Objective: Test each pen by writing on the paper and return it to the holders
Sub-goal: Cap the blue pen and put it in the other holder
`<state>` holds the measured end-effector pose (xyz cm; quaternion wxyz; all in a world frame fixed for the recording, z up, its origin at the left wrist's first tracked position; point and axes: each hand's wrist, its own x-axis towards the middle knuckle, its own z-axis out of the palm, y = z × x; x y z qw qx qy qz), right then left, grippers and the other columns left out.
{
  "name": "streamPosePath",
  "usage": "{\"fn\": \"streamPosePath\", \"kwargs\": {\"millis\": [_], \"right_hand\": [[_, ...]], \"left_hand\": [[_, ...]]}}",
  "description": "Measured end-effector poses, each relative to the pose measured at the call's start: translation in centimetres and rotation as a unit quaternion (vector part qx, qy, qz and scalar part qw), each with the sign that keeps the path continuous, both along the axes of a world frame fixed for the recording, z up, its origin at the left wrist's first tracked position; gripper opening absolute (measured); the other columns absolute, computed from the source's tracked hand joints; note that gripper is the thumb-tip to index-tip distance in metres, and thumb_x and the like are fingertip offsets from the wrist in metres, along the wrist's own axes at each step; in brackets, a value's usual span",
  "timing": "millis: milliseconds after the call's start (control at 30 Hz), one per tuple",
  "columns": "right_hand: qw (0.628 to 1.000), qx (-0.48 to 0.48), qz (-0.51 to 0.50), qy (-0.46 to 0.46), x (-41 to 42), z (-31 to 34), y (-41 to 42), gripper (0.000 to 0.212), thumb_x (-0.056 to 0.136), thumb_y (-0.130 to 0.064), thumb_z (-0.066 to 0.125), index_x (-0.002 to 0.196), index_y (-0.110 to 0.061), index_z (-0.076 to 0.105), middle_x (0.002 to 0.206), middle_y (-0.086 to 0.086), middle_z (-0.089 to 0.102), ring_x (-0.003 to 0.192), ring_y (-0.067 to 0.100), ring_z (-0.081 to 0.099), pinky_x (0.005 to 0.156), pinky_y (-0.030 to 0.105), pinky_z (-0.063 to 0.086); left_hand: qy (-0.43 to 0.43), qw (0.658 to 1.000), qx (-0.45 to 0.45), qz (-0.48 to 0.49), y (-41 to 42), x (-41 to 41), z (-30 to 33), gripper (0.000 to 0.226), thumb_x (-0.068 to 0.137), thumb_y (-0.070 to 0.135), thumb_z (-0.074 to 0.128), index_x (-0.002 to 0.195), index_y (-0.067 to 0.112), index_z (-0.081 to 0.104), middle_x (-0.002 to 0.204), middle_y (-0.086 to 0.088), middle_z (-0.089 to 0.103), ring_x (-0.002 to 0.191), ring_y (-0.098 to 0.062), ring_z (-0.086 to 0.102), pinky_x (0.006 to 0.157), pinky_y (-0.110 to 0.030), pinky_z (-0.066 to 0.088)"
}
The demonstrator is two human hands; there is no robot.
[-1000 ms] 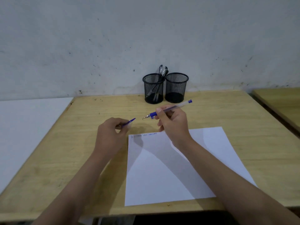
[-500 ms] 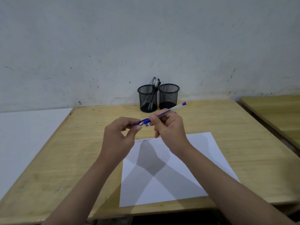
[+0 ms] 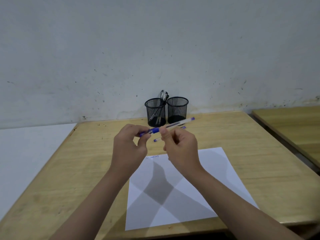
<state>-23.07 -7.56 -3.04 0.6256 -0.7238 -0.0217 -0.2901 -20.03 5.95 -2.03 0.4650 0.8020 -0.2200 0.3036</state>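
Two hands meet on one pen (image 3: 167,127), held above the counter (image 3: 86,161) just in front of the holders. Your left hand (image 3: 129,149) pinches the blue cap end, grip closed w/ thumb and fingers around it. Your right hand (image 3: 180,149) has its grip closed on the clear barrel near the blue sleeve, thumb on top.

Step in hand, as I read it: capping the pen after its test, since a short blue scribble already sits at the paper's (image 3: 199,196) top left. Can't tell if the cap is fully seated; your fingers hide the joint.

Pen's long axis runs low-left to high-right, cap end toward your left, blue tail plug pointing up and right toward the right holder (image 3: 177,110). That holder looks empty; the left holder (image 3: 155,112) has dark pens leaning in it.

Next move probably needs: push the cap home, let go w/ the left, tip the pen upright w/ the right and drop it into a holder. Which holder takes tested pens isn't shown.

Another blue pen (image 3: 156,140) seems to lie on the counter below your hands, mostly hidden.
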Motion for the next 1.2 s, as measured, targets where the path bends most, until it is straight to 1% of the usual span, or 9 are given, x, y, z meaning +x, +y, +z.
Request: {"fn": "streamPosePath", "kwargs": {"millis": [100, 233, 367, 500, 633, 800, 1000, 1100, 1200], "right_hand": [[0.953, -0.232, -0.083, -0.176, 0.6, -0.7, -1.8, 0.021, 0.078, -0.025, 0.076, 0.078, -0.007, 0.064, 0.066, 0.001, 0.06, 0.063, 0.009, 0.051, 0.063, 0.02, 0.042], [0.911, -0.362, -0.086, -0.18, 2.0, -0.8, -4.4, 0.028, 0.075, -0.033, 0.07, 0.095, -0.013, 0.07, 0.088, -0.002, 0.071, 0.082, 0.023, 0.063, 0.071, 0.041, 0.049], [0.896, -0.38, -0.084, -0.212, 3.0, -0.6, -6.4, 0.021, 0.072, -0.015, 0.076, 0.093, -0.01, 0.072, 0.08, -0.001, 0.072, 0.071, 0.023, 0.065, 0.064, 0.042, 0.051], [0.915, -0.337, -0.072, -0.208, 4.7, 1.2, -9.1, 0.043, 0.078, -0.001, 0.069, 0.119, -0.004, 0.06, 0.084, 0.006, 0.067, 0.071, 0.023, 0.063, 0.068, 0.039, 0.053], [0.951, -0.227, -0.093, -0.188, 7.4, 4.0, -11.5, 0.061, 0.083, 0.007, 0.059, 0.137, -0.012, 0.041, 0.086, -0.008, 0.055, 0.075, 0.014, 0.059, 0.072, 0.018, 0.051], [0.955, -0.149, -0.166, -0.196, 12.2, 6.5, -13.1, 0.044, 0.084, 0.002, 0.062, 0.124, -0.01, 0.049, 0.086, -0.014, 0.053, 0.078, 0.011, 0.062, 0.071, 0.018, 0.053], [0.967, -0.163, -0.136, -0.142, 17.5, 4.8, -13.8, 0.037, 0.083, 0.001, 0.064, 0.117, -0.009, 0.052, 0.081, -0.001, 0.057, 0.071, 0.005, 0.061, 0.062, 0.007, 0.047], [0.971, -0.203, -0.105, -0.076, 19.0, 2.6, -13.9, 0.037, 0.083, -0.003, 0.065, 0.117, -0.011, 0.053, 0.078, -0.001, 0.059, 0.069, 0.01, 0.063, 0.062, 0.01, 0.049], [0.97, -0.228, -0.083, -0.027, 19.5, 1.2, -14.3, 0.037, 0.084, -0.006, 0.064, 0.119, -0.012, 0.054, 0.079, 0.004, 0.062, 0.079, 0.018, 0.065, 0.076, 0.03, 0.055]], "left_hand": [[0.022, 0.998, 0.049, -0.015, -0.1, 1.1, -0.1, 0.018, 0.075, -0.001, 0.07, 0.084, 0.014, 0.069, 0.082, 0.001, 0.065, 0.077, -0.008, 0.058, 0.073, -0.015, 0.045], [0.014, 0.99, 0.104, -0.091, -1.1, 2.2, 0.4, 0.014, 0.075, 0.004, 0.068, 0.087, 0.012, 0.07, 0.081, 0.001, 0.065, 0.075, -0.006, 0.057, 0.072, -0.017, 0.046], [0.004, 0.988, 0.1, -0.12, -2.7, 3.5, 0.7, 0.023, 0.074, 0.017, 0.067, 0.096, 0.011, 0.069, 0.084, 0.002, 0.065, 0.077, -0.003, 0.058, 0.076, -0.015, 0.045], [-0.003, 0.995, 0.057, -0.087, -4.8, 5.6, 0.9, 0.033, 0.074, 0.023, 0.069, 0.105, 0.015, 0.064, 0.093, 0.004, 0.064, 0.086, -0.005, 0.059, 0.081, -0.013, 0.045], [0.007, 0.994, 0.104, -0.025, -6.9, 9.7, 0.1, 0.034, 0.074, 0.032, 0.064, 0.102, 0.013, 0.066, 0.1, 0.0, 0.067, 0.094, -0.017, 0.061, 0.083, -0.035, 0.05], [0.041, 0.987, 0.139, 0.071, -9.8, 14.4, -2.0, 0.038, 0.078, 0.04, 0.067, 0.11, 0.019, 0.065, 0.12, 0.001, 0.061, 0.113, -0.021, 0.054, 0.095, -0.04, 0.035], [0.022, 0.985, 0.108, 0.131, -11.7, 17.1, -3.0, 0.033, 0.079, 0.044, 0.065, 0.103, 0.022, 0.07, 0.115, 0.0, 0.06, 0.11, -0.018, 0.054, 0.089, -0.034, 0.026], [0.008, 0.984, 0.1, 0.148, -11.8, 17.7, -3.6, 0.029, 0.079, 0.045, 0.065, 0.095, 0.023, 0.073, 0.112, 0.0, 0.06, 0.107, -0.017, 0.054, 0.087, -0.029, 0.019], [0.002, 0.983, 0.102, 0.153, -11.7, 18.0, -4.2, 0.031, 0.079, 0.048, 0.061, 0.093, 0.024, 0.073, 0.109, 0.001, 0.061, 0.104, -0.016, 0.056, 0.086, -0.024, 0.015]]}}
